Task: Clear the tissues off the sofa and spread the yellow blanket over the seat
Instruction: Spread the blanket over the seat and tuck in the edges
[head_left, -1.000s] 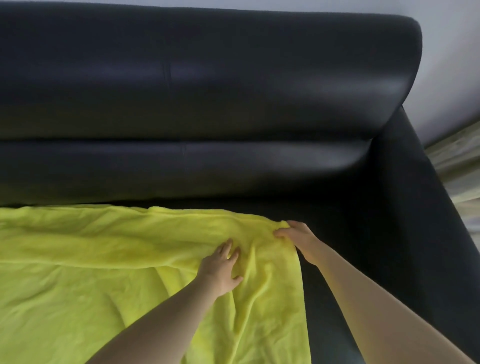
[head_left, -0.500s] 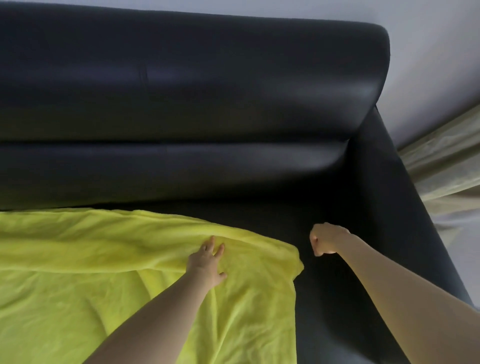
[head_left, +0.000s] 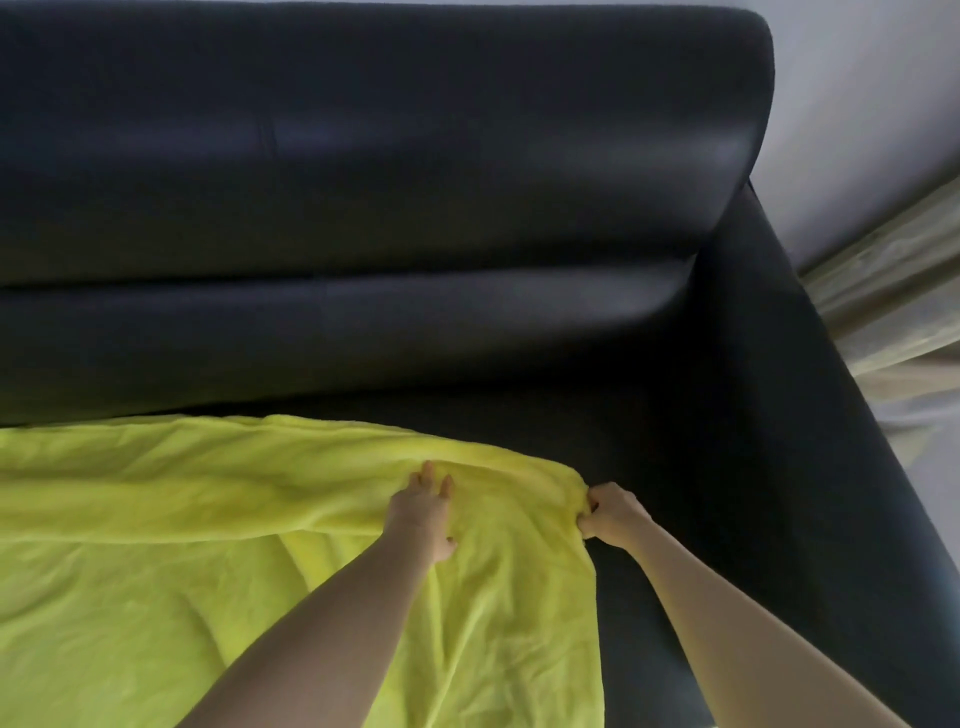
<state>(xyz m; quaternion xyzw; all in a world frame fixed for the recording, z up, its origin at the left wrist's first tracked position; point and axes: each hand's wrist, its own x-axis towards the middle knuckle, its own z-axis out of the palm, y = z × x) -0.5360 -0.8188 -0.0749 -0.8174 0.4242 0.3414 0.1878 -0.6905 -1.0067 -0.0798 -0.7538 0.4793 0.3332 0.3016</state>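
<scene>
The yellow blanket (head_left: 182, 545) lies wrinkled over the left and middle of the black sofa seat (head_left: 675, 519). Its right edge stops short of the armrest. My left hand (head_left: 423, 506) rests flat on the blanket near its far right part, fingers straight. My right hand (head_left: 608, 512) pinches the blanket's far right corner with curled fingers. No tissues are in view.
The sofa's black backrest (head_left: 363, 182) fills the top of the view. Its right armrest (head_left: 810, 441) runs down the right side. Beyond it are a pale wall (head_left: 872, 104) and a greenish curtain (head_left: 893, 301).
My right hand, a fist away from the blanket half a second ago, has come back and taken hold of the blanket's right corner. My left hand stays pressed on the cloth.
</scene>
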